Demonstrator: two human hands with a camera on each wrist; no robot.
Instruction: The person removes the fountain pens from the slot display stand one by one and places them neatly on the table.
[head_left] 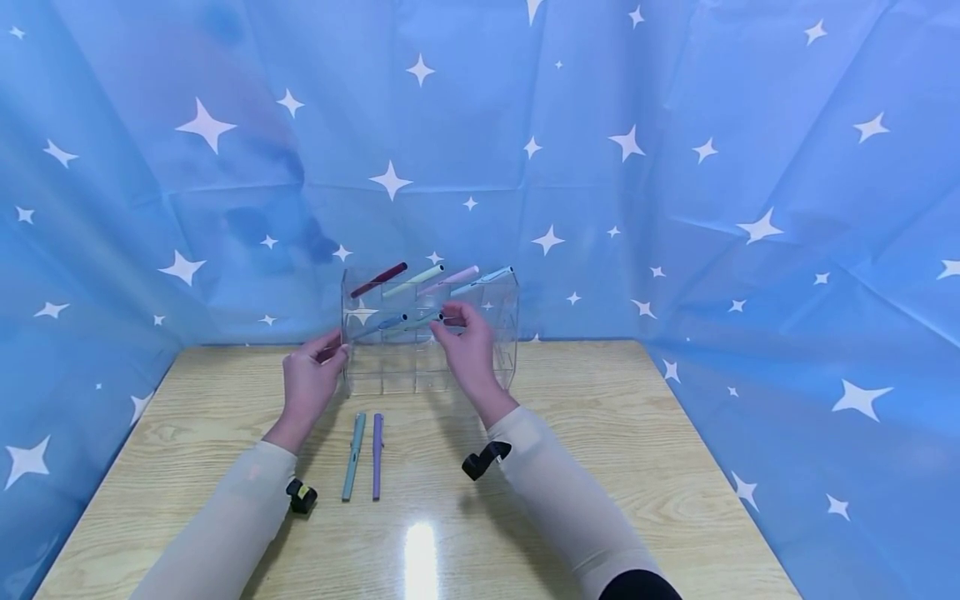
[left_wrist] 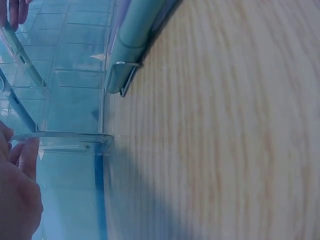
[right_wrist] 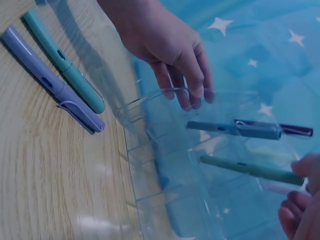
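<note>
A clear acrylic pen organizer [head_left: 431,379] with several compartments stands at the table's back. My left hand [head_left: 311,379] grips its left side wall, thumb at the front edge. My right hand [head_left: 472,350] pinches the end of a green pen [right_wrist: 250,170] that lies tilted in the lower row. Left of that pen rests a blue pen [right_wrist: 232,129]. Along the top row slant a dark red pen [head_left: 379,280], a pale green pen [head_left: 414,282], a pink pen [head_left: 448,281] and a light blue pen [head_left: 482,282].
On the wooden table [head_left: 600,467], a teal pen [head_left: 354,457] and a purple pen [head_left: 377,457] lie side by side in front of the organizer, between my forearms. A blue curtain with white stars [head_left: 600,208] hangs behind it.
</note>
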